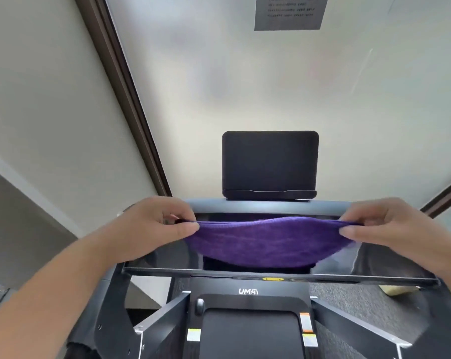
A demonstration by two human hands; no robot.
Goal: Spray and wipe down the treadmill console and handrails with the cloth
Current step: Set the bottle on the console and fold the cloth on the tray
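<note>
Apparently wiping has not begun: left hand (152,224) and right hand (382,226) pinch the cloth (266,242) stretched above the console (390,265).

The purple cloth (266,242), stretched between the left hand (154,226) and the right hand (382,229), hung over the middle of the glossy console panel (162,257) and blocked reach to it; the panel's two ends lay bare. The front handrail (271,206) ran across just behind both hands, with the dark screen (270,163) upright behind it. Below the console, the angled frame struts (165,317) narrowed the way down to the belt (250,335)
</note>
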